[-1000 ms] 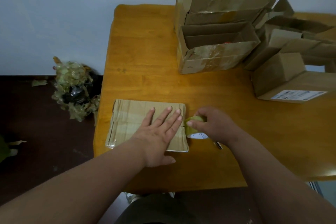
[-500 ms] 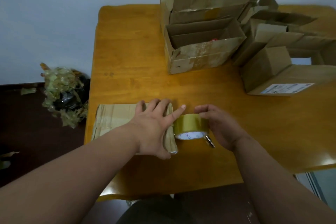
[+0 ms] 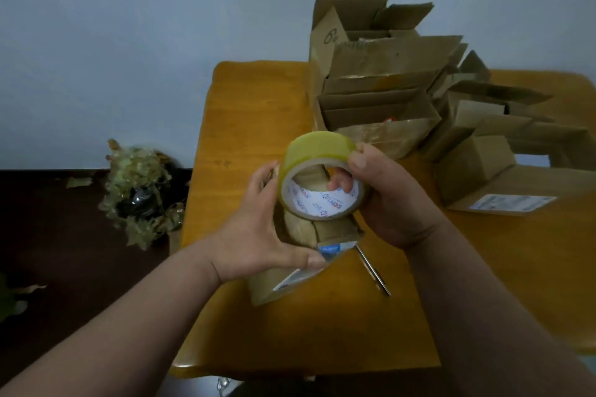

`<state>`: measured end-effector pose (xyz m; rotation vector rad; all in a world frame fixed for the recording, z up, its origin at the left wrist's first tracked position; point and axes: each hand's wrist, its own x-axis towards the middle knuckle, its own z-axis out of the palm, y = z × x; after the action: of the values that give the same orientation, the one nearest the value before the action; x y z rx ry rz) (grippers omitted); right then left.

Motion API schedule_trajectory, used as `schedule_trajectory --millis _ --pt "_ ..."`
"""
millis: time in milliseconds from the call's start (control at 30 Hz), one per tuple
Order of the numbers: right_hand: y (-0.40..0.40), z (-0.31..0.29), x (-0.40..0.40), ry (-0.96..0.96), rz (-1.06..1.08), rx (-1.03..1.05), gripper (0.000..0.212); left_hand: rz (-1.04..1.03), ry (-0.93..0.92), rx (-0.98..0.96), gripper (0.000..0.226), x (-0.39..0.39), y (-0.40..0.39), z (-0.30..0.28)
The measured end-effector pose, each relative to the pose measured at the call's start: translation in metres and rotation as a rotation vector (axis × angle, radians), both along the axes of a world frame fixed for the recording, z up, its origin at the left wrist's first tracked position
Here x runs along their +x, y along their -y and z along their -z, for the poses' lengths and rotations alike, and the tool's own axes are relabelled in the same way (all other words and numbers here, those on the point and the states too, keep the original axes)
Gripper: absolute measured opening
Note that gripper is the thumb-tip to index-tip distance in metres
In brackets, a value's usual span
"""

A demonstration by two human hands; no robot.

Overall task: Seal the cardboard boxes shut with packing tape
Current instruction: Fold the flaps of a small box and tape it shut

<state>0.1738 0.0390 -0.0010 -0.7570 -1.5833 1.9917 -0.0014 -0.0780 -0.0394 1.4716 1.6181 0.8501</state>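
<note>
Above orange wooden table [image 3: 251,106] by pale wall [image 3: 129,26], right fingers [image 3: 338,184] gripping tape roll [image 3: 317,151], left holding box [image 3: 300,229].

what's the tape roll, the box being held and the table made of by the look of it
Tape roll: glossy, yellowish see-through plastic film, apparently wound on a white printed card core.
Held box: matte brown cardboard; shiny strips suggest tape already on it.
Table: looks like orange-brown wood with faint grain and a smooth, slightly shiny finish; could be veneer.

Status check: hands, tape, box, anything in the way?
Right hand grips tape roll, fingers through core. Left hand holds flat box tilted off table. Nothing blocking; metal tool lies beside box.
</note>
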Motion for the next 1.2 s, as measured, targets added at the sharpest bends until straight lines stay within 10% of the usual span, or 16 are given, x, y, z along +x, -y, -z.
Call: schedule_trajectory --millis 367,700,1200 --pt "0.048 -0.026 -0.054 0.292 -0.302 0.359 0.049 -0.243 0.466 -0.077 0.074 -0.014 0.058 0.008" --pt "0.055 -0.027 -0.049 0.312 -0.265 0.284 0.044 -0.404 0.46 -0.039 0.09 0.001 0.065 0.018" --pt "0.024 -0.063 -0.013 0.476 -0.102 0.757 0.054 -0.274 0.313 -0.039 0.055 -0.03 0.069 0.017"
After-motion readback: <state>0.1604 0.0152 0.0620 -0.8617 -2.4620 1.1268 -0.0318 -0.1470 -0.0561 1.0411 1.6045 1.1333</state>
